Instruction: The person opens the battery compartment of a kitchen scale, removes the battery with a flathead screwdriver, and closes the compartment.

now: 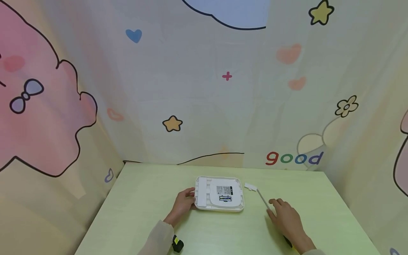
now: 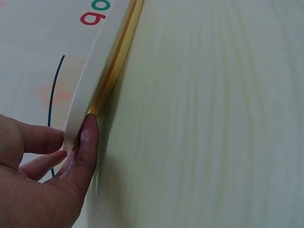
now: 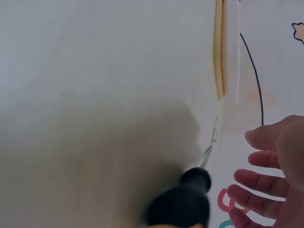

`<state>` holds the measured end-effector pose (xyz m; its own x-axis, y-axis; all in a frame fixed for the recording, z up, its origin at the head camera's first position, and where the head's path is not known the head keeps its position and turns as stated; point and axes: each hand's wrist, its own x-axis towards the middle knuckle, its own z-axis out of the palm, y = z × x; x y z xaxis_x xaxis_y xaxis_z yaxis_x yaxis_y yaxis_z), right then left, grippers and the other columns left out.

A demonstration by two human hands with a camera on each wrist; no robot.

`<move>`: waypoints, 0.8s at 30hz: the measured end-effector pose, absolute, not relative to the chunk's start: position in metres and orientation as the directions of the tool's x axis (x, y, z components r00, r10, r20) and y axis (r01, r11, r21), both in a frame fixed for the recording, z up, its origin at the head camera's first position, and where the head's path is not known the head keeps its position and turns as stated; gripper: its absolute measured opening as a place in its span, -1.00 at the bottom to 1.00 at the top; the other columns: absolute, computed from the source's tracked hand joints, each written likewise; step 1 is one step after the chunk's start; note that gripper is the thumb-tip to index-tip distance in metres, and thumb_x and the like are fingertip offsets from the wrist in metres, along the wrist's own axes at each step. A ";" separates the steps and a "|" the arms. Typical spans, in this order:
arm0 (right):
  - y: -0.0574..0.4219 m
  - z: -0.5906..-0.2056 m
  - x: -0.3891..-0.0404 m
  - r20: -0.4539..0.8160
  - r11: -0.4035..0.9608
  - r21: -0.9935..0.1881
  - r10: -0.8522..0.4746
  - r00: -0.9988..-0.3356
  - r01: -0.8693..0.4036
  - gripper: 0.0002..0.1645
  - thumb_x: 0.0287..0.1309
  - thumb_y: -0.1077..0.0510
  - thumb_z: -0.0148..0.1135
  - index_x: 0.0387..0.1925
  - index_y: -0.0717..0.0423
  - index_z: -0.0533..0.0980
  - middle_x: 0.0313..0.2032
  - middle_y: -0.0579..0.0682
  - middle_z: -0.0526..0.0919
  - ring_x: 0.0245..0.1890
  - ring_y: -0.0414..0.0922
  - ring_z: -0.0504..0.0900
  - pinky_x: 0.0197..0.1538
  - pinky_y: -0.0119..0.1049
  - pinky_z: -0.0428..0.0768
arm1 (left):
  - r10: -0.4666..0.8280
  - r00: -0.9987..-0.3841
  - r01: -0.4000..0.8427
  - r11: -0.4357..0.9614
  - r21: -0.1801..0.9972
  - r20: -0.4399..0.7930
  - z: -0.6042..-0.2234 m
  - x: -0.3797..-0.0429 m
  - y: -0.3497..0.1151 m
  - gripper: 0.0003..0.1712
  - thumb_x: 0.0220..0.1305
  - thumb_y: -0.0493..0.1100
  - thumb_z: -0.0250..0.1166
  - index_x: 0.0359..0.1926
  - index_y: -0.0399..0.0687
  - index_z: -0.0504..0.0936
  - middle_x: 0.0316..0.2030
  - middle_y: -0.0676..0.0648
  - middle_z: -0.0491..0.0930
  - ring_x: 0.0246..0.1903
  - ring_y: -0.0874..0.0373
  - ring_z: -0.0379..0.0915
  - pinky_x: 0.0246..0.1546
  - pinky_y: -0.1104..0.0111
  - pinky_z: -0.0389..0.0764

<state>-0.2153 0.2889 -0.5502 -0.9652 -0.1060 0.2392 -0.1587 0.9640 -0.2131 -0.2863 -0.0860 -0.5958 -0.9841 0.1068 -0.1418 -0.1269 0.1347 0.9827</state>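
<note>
My left hand [image 1: 184, 202] is gripping the white device [image 1: 213, 194] at its left edge; in the left wrist view, the fingertips stand on both sides of this edge. The device is therefore just to the right of my left hand, on the pale table [image 1: 223, 230], with the side carrying the label [image 1: 222, 190] turned up. Two batteries [image 1: 225, 198] are visible in its compartment. Whether the edge in my fingers is raised a little from the table, I cannot tell.

My right hand [image 1: 287, 216] is open and has nothing in it; its fingers are slightly bent and apart from each other. The device is to the left of this hand, and somewhat farther from me, with a gap between. The screwdriver [image 3: 179, 206] lies beside my right hand, its black handle not inside my fingers. Its shaft points away from me, toward the small white cover [image 1: 250, 186], which lies near the device's right edge.
</note>
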 end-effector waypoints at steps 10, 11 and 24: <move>0.303 -0.561 -0.196 0.125 0.965 -0.259 -0.006 -0.992 -0.038 -0.49 0.14 -0.03 0.34 0.02 0.21 0.54 -0.12 0.14 0.64 -0.24 0.08 0.63 -0.38 -0.07 0.60 | 0.093 -0.985 -0.128 0.141 0.982 -0.142 -0.597 -0.287 -0.084 -0.42 0.28 -0.43 0.08 0.34 -0.35 0.36 0.03 -0.33 0.51 -0.23 0.11 0.52 -0.32 0.31 0.69; 0.304 -0.562 -0.195 0.110 0.965 -0.260 0.004 -0.994 -0.025 -0.48 0.14 -0.04 0.34 0.02 0.21 0.54 -0.12 0.15 0.64 -0.25 0.09 0.63 -0.39 -0.07 0.60 | 0.092 -0.985 -0.129 0.142 0.981 -0.143 -0.597 -0.287 -0.084 -0.43 0.28 -0.42 0.08 0.34 -0.35 0.36 0.03 -0.33 0.51 -0.23 0.11 0.52 -0.33 0.30 0.69; 0.305 -0.564 -0.190 -0.072 0.948 -0.275 0.142 -0.987 0.157 -0.47 0.17 -0.19 0.28 -0.26 0.25 0.48 -0.32 0.09 0.56 -0.41 -0.05 0.54 -0.47 -0.11 0.51 | 0.100 -0.983 -0.138 0.129 0.982 -0.151 -0.597 -0.287 -0.085 -0.44 0.32 -0.40 0.08 0.35 -0.31 0.36 0.06 -0.31 0.50 -0.19 0.10 0.53 -0.30 0.31 0.69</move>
<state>-0.1895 0.3053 -0.5642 -0.9872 0.1422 -0.0721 0.1567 0.9485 -0.2754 -0.2865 -0.0855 -0.5972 -0.9835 0.0999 -0.1511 -0.1378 0.1291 0.9820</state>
